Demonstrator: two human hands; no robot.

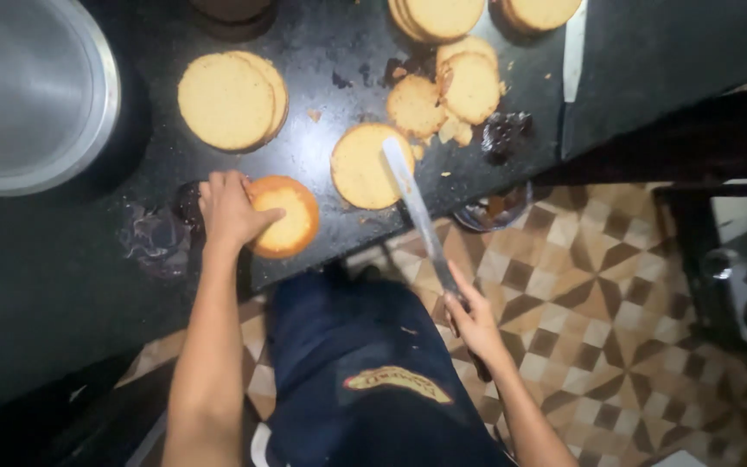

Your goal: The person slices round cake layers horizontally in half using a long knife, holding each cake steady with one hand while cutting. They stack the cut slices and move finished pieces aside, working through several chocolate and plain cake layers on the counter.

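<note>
A: Why is the counter arranged this way?

B: The big metal pan sits off to the far left, and cut cake rounds lie spread flat, apart from the scraps.

A: And the hands?

B: The left hand spreads its fingers over the small golden cake at the counter edge, pinning it. The right hand is closed around the handle of a long knife, whose blade rests across a neighbouring round.
</note>
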